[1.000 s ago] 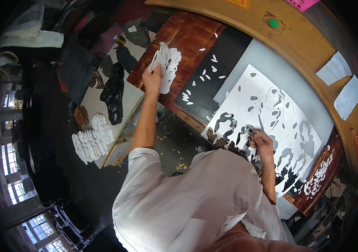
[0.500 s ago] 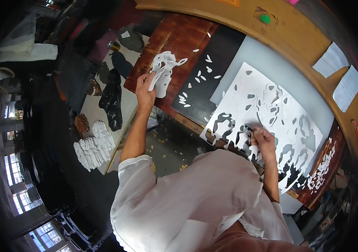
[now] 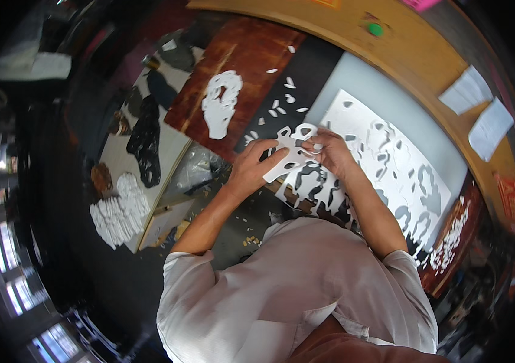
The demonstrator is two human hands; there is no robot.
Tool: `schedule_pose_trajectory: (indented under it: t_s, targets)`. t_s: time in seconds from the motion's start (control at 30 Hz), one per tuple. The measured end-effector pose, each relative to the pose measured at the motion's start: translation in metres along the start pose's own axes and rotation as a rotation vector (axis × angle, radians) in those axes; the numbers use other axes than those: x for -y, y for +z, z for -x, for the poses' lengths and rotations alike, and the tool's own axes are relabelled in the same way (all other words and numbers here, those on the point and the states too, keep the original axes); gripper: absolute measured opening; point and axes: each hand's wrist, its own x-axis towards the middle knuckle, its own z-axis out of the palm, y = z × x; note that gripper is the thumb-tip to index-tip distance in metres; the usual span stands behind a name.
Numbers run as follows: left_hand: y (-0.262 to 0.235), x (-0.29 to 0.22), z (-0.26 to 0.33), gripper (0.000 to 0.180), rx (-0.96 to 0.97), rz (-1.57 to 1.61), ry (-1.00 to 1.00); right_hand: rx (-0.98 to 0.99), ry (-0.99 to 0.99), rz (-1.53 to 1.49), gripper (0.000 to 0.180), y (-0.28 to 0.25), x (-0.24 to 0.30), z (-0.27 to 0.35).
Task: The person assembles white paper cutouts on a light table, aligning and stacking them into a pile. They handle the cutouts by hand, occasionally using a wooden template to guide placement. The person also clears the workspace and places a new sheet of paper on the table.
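Note:
Both hands hold one white cut-out paper shape [image 3: 290, 152] with holes in it, just above the near edge of the work surface. My left hand [image 3: 256, 166] grips its lower left part; my right hand [image 3: 329, 151] pinches its right side. Beneath and to the right lies a large white sheet [image 3: 390, 163] full of cut-out holes on a grey mat [image 3: 366, 78]. A second white cut-out [image 3: 221, 103] lies flat on the reddish-brown board [image 3: 251, 51] at the left.
Small white paper scraps [image 3: 281, 103] dot the black panel. A pile of white cut-outs [image 3: 118, 209] and black shapes [image 3: 145, 139] lie on a low surface at left. Two paper slips [image 3: 478, 112] sit on the wooden bench. More white pieces [image 3: 451, 236] line the right edge.
My left hand set the first cut-out down on the reddish-brown board and came back. Both hands now hold a new white cut-out lifted from the big sheet.

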Motion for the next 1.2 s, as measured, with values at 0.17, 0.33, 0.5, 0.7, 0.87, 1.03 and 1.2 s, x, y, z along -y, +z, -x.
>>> schedule_pose_trajectory:
  t_s: [0.17, 0.33, 0.5, 0.7, 0.87, 1.03, 1.2]
  targets:
    - [-0.041, 0.055, 0.038, 0.039, -0.119, -0.214, -0.173, 0.177, -0.075, 0.175, 0.022, 0.074, 0.03, -0.052]
    - [-0.071, 0.147, 0.052, 0.052, -0.123, -0.372, -0.251, 0.352, -0.168, 0.205, 0.023, 0.2, 0.053, -0.15]
    - [-0.059, 0.19, 0.082, 0.055, 0.063, -0.425, -0.409, 0.059, -0.23, 1.016, 0.041, 0.216, 0.043, -0.203]
    - [0.006, 0.209, 0.111, 0.07, -0.074, -0.354, -0.503, 0.183, -0.421, 0.738, 0.035, 0.072, -0.012, -0.111]
    - [0.038, 0.207, 0.062, 0.057, 0.001, -0.489, -0.718, 0.098, -0.428, 0.965, 0.021, -0.035, -0.066, 0.039]
    - [0.084, 0.12, -0.015, 0.046, -0.175, 0.092, -0.588, -0.453, -0.386, 0.597, 0.025, -0.141, -0.042, 0.111]
    - [0.202, -0.012, -0.08, 0.027, 0.346, 0.571, -0.422, -0.766, -0.401, 0.505, 0.025, -0.216, 0.0, 0.139]
